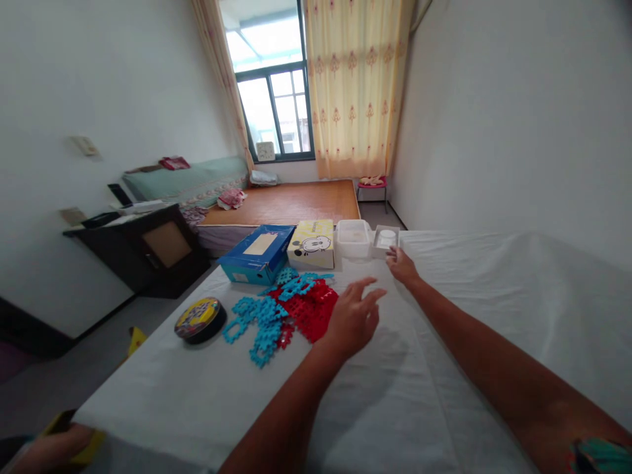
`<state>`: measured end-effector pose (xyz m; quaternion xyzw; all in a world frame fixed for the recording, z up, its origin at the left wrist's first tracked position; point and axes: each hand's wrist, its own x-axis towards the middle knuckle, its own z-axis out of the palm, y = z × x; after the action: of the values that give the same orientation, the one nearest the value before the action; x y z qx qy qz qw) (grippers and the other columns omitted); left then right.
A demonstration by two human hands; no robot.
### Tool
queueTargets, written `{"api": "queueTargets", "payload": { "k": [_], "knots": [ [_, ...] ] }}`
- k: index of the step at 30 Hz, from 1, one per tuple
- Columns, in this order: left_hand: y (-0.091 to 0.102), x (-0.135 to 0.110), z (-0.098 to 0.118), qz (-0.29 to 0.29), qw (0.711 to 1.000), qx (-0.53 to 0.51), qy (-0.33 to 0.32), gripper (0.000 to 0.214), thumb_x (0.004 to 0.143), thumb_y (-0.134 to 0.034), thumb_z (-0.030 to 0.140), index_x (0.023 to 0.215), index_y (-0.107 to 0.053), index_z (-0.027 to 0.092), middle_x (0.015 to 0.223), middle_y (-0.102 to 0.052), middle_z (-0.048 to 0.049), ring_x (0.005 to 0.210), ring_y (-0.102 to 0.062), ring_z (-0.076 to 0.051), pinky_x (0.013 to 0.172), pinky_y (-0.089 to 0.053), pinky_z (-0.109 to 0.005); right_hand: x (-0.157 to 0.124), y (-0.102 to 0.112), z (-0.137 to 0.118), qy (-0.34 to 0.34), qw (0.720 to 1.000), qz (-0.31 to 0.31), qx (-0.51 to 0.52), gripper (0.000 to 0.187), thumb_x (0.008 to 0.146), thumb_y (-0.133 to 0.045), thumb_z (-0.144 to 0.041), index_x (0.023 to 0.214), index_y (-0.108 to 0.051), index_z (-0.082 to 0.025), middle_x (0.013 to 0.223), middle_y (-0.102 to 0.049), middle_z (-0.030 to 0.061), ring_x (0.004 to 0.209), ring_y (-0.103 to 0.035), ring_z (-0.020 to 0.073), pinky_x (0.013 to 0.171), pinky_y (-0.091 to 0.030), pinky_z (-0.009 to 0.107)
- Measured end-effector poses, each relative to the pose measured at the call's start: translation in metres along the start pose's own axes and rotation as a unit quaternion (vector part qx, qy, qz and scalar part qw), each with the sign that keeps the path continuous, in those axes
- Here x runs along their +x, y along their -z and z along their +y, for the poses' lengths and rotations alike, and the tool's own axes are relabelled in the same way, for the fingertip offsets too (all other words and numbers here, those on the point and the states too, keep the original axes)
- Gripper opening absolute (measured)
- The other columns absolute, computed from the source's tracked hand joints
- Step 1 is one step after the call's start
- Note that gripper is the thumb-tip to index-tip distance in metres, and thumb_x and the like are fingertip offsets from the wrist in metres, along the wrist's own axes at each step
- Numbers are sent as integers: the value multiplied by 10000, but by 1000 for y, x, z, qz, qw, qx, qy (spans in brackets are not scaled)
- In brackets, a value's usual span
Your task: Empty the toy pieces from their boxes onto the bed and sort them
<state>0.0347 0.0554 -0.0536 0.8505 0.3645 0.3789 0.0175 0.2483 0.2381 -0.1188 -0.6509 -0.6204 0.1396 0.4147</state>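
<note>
- Head view: I am reaching my right hand (pixel 402 266) out to the far edge of the table (pixel 494 309), which a white cloth is covering.
- My fingertips are touching the near rim of a small white box (pixel 386 238). The fingers are curling loosely, and I cannot tell whether they are gripping the rim or only resting on it.
- The small white box is lying flat with its open side facing up and something round and white showing inside. It is sitting square to the far edge, and no long axis is showing clearly.
- A clear plastic tub (pixel 353 238) is standing just beside it on the left, then a yellow carton (pixel 312 243), then a blue box (pixel 257 253) angling its long side toward the far edge.
- My left hand (pixel 353 316) is hovering open with its fingers spread, holding nothing, just beside the red pieces (pixel 313 309).
- Blue pieces (pixel 261 319) are lying against the red ones, and a round tin (pixel 200 319) is sitting near the left edge.
</note>
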Motion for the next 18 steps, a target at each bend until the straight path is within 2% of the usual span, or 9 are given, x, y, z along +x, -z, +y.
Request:
{"api": "queueTargets", "payload": {
  "k": [2, 4, 7, 10, 12, 14, 18],
  "knots": [
    [43, -1, -9, 17, 998, 36, 38, 396, 874, -524, 191, 1262, -545, 264, 1392, -469, -86, 1275, -464, -226, 1074, -420, -428, -25, -9, -14, 42, 998, -26, 32, 486, 796, -496, -159, 1282, -493, -157, 1188, -672, 108, 880, -684, 169, 866, -511, 312],
    [90, -18, -35, 45, 991, 91, 87, 397, 895, -511, 262, 1292, -520, 256, 1411, -445, -95, 1307, -435, -242, 1098, -383, -451, -47, -15, -25, 74, 995, -50, 54, 488, 778, -501, -142, 1265, -500, -175, 1183, -676, 92, 829, -680, 157, 845, -516, 315],
    [157, -76, -98, 115, 949, 224, 188, 502, 827, -580, 425, 1278, -525, 213, 1420, -425, -141, 1329, -393, -354, 1082, -345, -553, -73, -20, -31, 99, 989, -76, 84, 478, 776, -493, -137, 1251, -503, -184, 1184, -676, 84, 781, -669, 144, 829, -518, 314],
    [202, -150, -161, 154, 901, 270, 302, 733, 616, -683, 604, 1218, -556, 205, 1362, -476, -208, 1314, -355, -500, 1001, -322, -677, -87, -23, -30, 106, 986, -87, 94, 474, 771, -486, -128, 1242, -509, -179, 1175, -679, 88, 719, -654, 138, 815, -520, 320],
    [213, -187, -188, 155, 896, 250, 332, 826, 498, -710, 659, 1189, -555, 233, 1267, -548, -200, 1260, -416, -518, 921, -376, -695, -91, -24, -30, 103, 985, -88, 101, 472, 775, -478, -120, 1241, -512, -183, 1165, -683, 82, 708, -653, 136, 806, -521, 318],
    [212, -207, -204, 155, 903, 224, 333, 828, 472, -702, 677, 1178, -551, 272, 1196, -590, -173, 1215, -484, -483, 885, -425, -660, -92, -25, -29, 97, 985, -89, 110, 468, 781, -473, -118, 1240, -517, -194, 1156, -688, 69, 712, -659, 133, 796, -522, 306],
    [198, -209, -214, 142, 887, 201, 391, 844, 503, -675, 669, 1238, -506, 290, 1201, -588, -170, 1201, -501, -472, 883, -435, -664, -93, -25, -26, 95, 984, -101, 115, 452, 781, -486, -124, 1226, -529, -192, 1132, -699, 61, 699, -666, 126, 768, -526, 288]
  ]
}}
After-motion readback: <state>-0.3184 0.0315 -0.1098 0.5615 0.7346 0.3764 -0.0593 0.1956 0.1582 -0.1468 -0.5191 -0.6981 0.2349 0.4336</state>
